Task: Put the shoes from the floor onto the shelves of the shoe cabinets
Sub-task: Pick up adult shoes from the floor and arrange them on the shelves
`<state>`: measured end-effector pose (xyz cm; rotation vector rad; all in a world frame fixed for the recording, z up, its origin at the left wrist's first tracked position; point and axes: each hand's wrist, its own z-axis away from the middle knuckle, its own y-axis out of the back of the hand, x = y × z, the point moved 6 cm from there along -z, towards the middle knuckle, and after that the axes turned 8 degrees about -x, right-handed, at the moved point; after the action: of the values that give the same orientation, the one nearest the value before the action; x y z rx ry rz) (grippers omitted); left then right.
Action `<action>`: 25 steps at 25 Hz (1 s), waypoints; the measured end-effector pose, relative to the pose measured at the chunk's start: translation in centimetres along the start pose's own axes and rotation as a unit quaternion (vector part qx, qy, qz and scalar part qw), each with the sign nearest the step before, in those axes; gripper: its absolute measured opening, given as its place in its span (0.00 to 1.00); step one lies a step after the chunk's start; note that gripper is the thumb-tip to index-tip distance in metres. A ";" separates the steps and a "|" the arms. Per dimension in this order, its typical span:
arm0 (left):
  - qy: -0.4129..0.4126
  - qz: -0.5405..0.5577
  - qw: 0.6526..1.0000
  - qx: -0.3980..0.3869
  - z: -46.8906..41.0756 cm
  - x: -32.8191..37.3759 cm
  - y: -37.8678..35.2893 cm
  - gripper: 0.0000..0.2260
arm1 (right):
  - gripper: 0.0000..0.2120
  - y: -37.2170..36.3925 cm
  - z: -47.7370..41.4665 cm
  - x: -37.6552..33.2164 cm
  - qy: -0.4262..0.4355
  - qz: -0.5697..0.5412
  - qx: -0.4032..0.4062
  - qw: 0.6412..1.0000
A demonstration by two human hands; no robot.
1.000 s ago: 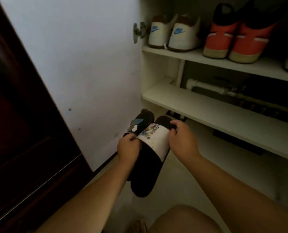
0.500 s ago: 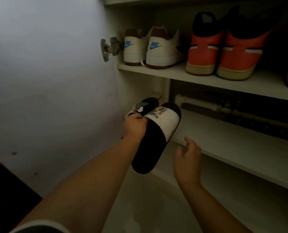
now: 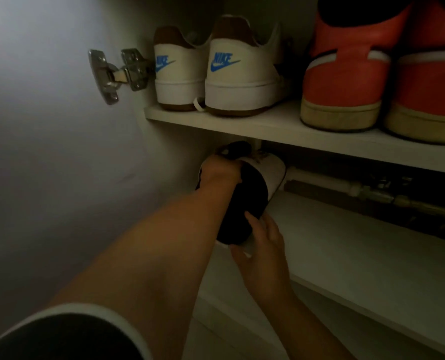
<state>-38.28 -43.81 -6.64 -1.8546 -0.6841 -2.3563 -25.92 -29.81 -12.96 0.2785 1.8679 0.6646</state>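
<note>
The lower shelf [image 3: 346, 245] lies bare to the right of the slippers [image 3: 244, 203], open to a reach from the front. Overhead, the upper shelf [image 3: 281, 131] caps the slot, crowded with white sneakers [image 3: 216, 74] and orange sneakers [image 3: 359, 81]. A pipe [image 3: 346, 188] runs along the back. The open door [image 3: 47, 139] and its hinge [image 3: 117, 74] wall off the left.

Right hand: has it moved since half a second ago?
Yes. The right hand has come up from below the lower shelf edge to the heel of the black slides.

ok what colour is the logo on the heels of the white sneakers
Blue, on both heels of the white sneakers, clearest in the head view.
</note>
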 end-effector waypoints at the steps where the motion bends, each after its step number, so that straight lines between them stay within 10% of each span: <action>1: -0.027 0.002 1.000 -0.005 -0.8 0.8 -0.3 0.25 | 0.30 0.1 -1.1 0.7 0.005 0.039 -0.007 0.999; 8: -0.004 -0.027 0.986 -0.166 -2.9 -2.5 -1.0 0.20 | 0.28 0.0 -5.0 4.9 -0.092 0.207 -0.067 0.972; 16: -0.037 -0.151 0.978 -0.137 -0.4 -6.5 3.4 0.16 | 0.26 -1.3 -3.7 3.2 -0.095 0.224 -0.042 0.969; 25: -0.240 -0.404 0.875 -0.118 14.2 -10.5 6.8 0.14 | 0.21 -5.2 4.5 -3.8 -0.008 0.124 -0.025 0.992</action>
<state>-20.36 -46.85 -11.92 -2.7179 -1.5480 -2.4546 -19.70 -34.48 -14.16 0.4885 1.8138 0.8731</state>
